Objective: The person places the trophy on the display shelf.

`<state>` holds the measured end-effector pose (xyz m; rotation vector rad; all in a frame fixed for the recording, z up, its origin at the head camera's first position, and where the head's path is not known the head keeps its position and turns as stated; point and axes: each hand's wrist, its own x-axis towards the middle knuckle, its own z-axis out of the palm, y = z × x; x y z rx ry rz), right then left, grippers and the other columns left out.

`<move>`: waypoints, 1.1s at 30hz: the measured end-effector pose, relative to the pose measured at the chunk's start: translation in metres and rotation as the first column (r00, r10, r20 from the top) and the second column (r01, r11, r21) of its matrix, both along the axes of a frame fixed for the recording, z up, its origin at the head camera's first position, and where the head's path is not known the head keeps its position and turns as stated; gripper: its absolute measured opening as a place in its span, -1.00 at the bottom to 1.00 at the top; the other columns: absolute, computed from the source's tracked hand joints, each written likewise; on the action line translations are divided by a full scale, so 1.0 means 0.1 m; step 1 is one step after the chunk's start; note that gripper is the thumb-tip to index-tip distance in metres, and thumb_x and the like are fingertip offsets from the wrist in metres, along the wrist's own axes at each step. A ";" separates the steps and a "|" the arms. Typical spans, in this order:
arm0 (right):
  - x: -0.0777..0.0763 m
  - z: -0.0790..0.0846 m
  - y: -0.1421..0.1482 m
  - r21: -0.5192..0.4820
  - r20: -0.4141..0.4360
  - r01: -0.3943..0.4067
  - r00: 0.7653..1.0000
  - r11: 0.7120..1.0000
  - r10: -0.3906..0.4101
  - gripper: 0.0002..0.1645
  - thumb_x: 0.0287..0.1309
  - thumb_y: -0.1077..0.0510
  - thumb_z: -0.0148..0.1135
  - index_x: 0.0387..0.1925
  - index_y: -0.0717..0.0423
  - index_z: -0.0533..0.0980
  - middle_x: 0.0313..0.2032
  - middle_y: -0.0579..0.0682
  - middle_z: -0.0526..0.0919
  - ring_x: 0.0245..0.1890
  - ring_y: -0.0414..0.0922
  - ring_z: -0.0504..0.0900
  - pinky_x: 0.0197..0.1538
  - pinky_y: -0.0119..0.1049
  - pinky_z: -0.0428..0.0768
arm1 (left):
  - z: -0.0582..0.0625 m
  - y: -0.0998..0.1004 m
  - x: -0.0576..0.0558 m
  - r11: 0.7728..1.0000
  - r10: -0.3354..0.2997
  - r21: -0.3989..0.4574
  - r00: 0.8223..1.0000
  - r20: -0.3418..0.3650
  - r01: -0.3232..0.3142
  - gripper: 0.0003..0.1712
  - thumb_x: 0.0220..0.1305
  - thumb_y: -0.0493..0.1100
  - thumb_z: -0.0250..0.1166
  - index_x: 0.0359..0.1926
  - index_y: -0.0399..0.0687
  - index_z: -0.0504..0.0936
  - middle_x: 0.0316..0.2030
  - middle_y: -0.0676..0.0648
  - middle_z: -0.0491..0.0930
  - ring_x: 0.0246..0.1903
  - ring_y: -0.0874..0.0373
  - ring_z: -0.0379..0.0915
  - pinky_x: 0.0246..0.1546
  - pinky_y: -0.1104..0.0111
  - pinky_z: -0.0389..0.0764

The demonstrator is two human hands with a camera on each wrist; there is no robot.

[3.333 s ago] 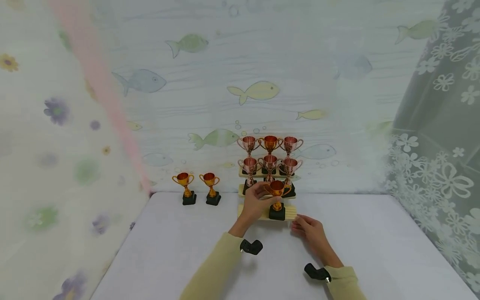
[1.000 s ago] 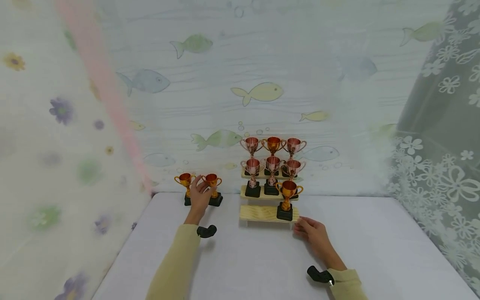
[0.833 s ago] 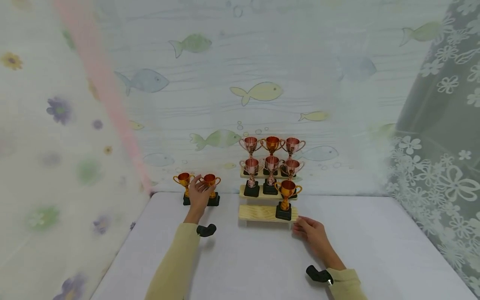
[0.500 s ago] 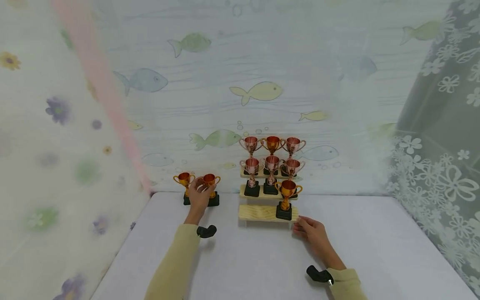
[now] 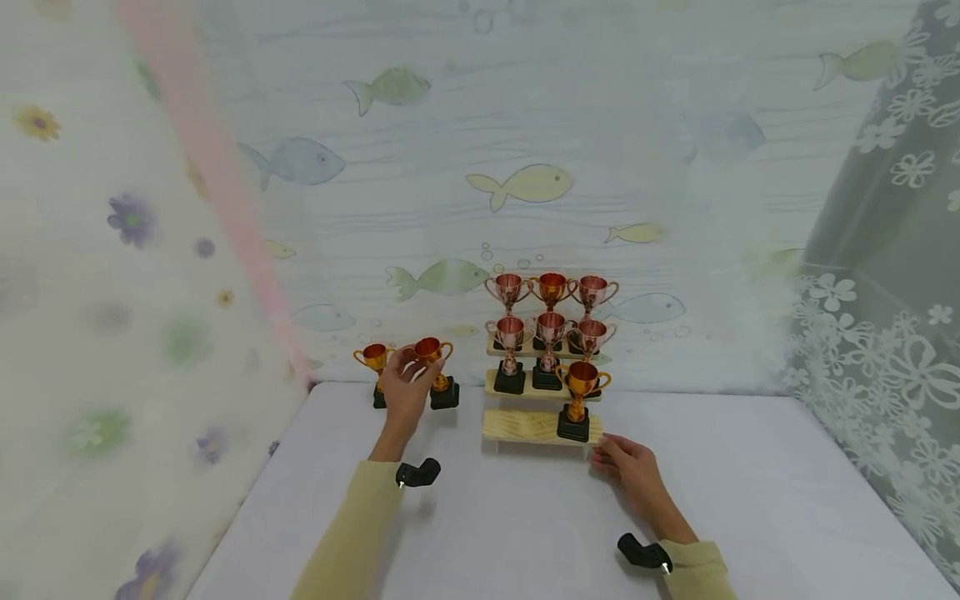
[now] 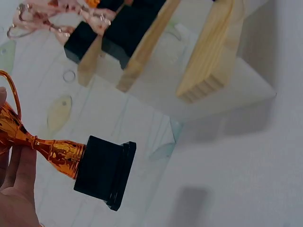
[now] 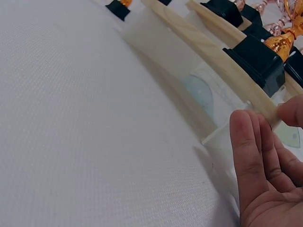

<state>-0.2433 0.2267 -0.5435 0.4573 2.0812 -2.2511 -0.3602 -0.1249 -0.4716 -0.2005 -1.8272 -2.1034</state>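
Observation:
My left hand [image 5: 407,392] grips a small gold trophy cup [image 5: 428,350] by its cup and stem. In the left wrist view its black base [image 6: 104,172] is raised off the table and tilted. A second gold trophy [image 5: 374,357] stands just left of that hand, partly hidden by it. At the right end of the stepped display stand [image 5: 517,425], my right hand [image 5: 637,479] pinches the lowest wooden board [image 7: 227,66] between thumb and fingers. One gold trophy [image 5: 582,380] stands on this board's right end, near the right hand.
On the stand's two upper steps are several trophies, mostly rose-coloured [image 5: 510,333], with one gold trophy [image 5: 552,288] in the top row. White side panels [image 7: 165,47] support the boards. A fish-patterned curtain [image 5: 420,217] hangs behind the white table [image 5: 525,517].
The left hand set one gold trophy on the lowest board's right end, moved left, took hold of another and lifted it slightly rightward. The right hand stayed at the board's end.

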 end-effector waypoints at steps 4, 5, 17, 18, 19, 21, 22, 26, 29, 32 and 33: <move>0.01 -0.01 0.02 -0.006 -0.004 0.008 1.000 1.000 -0.008 -0.35 0.50 0.08 0.13 0.35 0.49 0.29 -0.20 -0.03 0.69 -0.24 -0.28 0.67 -0.10 -0.45 0.72 | 0.09 0.18 0.15 0.998 -0.059 -0.001 0.995 -0.075 0.059 -0.51 0.17 -0.31 0.51 0.09 -0.28 0.54 -0.02 -0.12 0.55 -0.08 0.11 0.62 -0.07 0.45 0.72; 0.00 -0.01 0.02 -0.005 -0.004 0.010 1.000 1.000 -0.010 -0.36 0.50 0.08 0.13 0.35 0.49 0.29 -0.20 -0.02 0.69 -0.25 -0.28 0.67 -0.10 -0.45 0.72 | 0.10 0.23 0.19 0.997 -0.071 -0.011 0.994 -0.085 0.071 -0.51 0.17 -0.31 0.52 0.09 -0.28 0.55 -0.03 -0.13 0.55 -0.09 0.12 0.62 -0.07 0.43 0.73; 0.00 -0.01 0.01 -0.015 -0.010 -0.003 1.000 1.000 0.003 -0.36 0.52 0.09 0.10 0.37 0.49 0.27 -0.19 -0.01 0.70 -0.25 -0.29 0.68 -0.10 -0.46 0.72 | 0.09 0.84 0.49 0.966 -0.259 -0.060 0.953 -0.157 0.252 -0.50 0.13 -0.40 0.51 0.09 -0.30 0.55 -0.01 -0.25 0.59 -0.11 0.17 0.66 -0.09 0.29 0.76; 0.00 -0.01 0.01 -0.016 -0.012 0.000 1.000 1.000 0.000 -0.37 0.52 0.10 0.11 0.37 0.49 0.28 -0.20 -0.01 0.70 -0.25 -0.29 0.68 -0.10 -0.46 0.72 | 0.07 0.90 0.50 0.962 -0.271 -0.061 0.949 -0.162 0.264 -0.49 0.13 -0.39 0.51 0.10 -0.29 0.55 0.00 -0.26 0.59 -0.10 0.17 0.66 -0.07 0.28 0.76; 0.00 -0.01 0.01 -0.019 -0.014 0.000 1.000 1.000 0.000 -0.37 0.52 0.10 0.11 0.37 0.49 0.28 -0.20 -0.01 0.71 -0.25 -0.29 0.68 -0.10 -0.46 0.72 | 0.07 0.95 0.50 0.960 -0.281 -0.063 0.945 -0.168 0.274 -0.49 0.13 -0.39 0.51 0.11 -0.29 0.55 0.00 -0.26 0.59 -0.09 0.17 0.66 -0.06 0.27 0.76; 0.00 -0.02 0.02 -0.020 -0.016 -0.002 1.000 1.000 0.002 -0.36 0.51 0.09 0.12 0.36 0.49 0.28 -0.20 -0.02 0.71 -0.25 -0.29 0.69 -0.10 -0.46 0.72 | 0.05 1.04 0.50 0.956 -0.292 -0.062 0.939 -0.183 0.285 -0.48 0.13 -0.40 0.51 0.12 -0.30 0.55 0.01 -0.29 0.59 -0.08 0.17 0.65 -0.05 0.27 0.76; 0.00 -0.02 0.02 -0.019 -0.016 -0.003 1.000 1.000 0.002 -0.37 0.51 0.09 0.12 0.36 0.49 0.29 -0.21 -0.02 0.70 -0.25 -0.29 0.68 -0.11 -0.46 0.72 | 0.04 1.08 0.49 0.956 -0.292 -0.061 0.938 -0.185 0.286 -0.47 0.12 -0.40 0.51 0.12 -0.30 0.55 0.01 -0.29 0.60 -0.09 0.19 0.65 -0.06 0.28 0.76; 0.00 -0.03 0.02 -0.001 -0.015 -0.009 1.000 1.000 0.009 -0.39 0.51 0.10 0.11 0.35 0.48 0.30 -0.21 -0.03 0.71 -0.26 -0.29 0.68 -0.12 -0.47 0.72 | 0.01 1.23 0.47 0.959 -0.283 -0.041 0.943 -0.173 0.280 -0.49 0.11 -0.41 0.52 0.09 -0.33 0.56 -0.03 -0.30 0.62 -0.14 0.22 0.64 -0.08 0.30 0.76; -0.01 -0.04 0.03 0.015 -0.023 -0.012 1.000 1.000 0.012 -0.41 0.52 0.12 0.09 0.35 0.49 0.31 -0.21 -0.02 0.71 -0.26 -0.29 0.68 -0.12 -0.47 0.72 | -0.01 1.32 0.47 0.964 -0.266 -0.032 0.952 -0.153 0.264 -0.51 0.11 -0.40 0.52 0.06 -0.31 0.57 -0.05 -0.28 0.61 -0.16 0.22 0.64 -0.09 0.31 0.76; -0.01 -0.03 0.03 0.020 -0.029 -0.010 1.000 1.000 0.011 -0.42 0.52 0.13 0.08 0.34 0.49 0.32 -0.22 -0.02 0.71 -0.27 -0.29 0.68 -0.12 -0.47 0.72 | -0.05 1.39 0.46 0.970 -0.242 -0.027 0.961 -0.134 0.240 -0.51 0.09 -0.39 0.54 0.05 -0.27 0.59 -0.07 -0.24 0.61 -0.17 0.20 0.64 -0.10 0.31 0.77; -0.01 -0.03 0.03 0.020 -0.031 -0.012 0.999 1.000 0.012 -0.42 0.52 0.13 0.08 0.35 0.49 0.31 -0.22 -0.02 0.71 -0.26 -0.30 0.68 -0.12 -0.47 0.72 | -0.06 1.41 0.45 0.972 -0.234 -0.021 0.963 -0.131 0.233 -0.50 0.08 -0.39 0.54 0.06 -0.26 0.59 -0.07 -0.23 0.61 -0.17 0.20 0.65 -0.10 0.32 0.77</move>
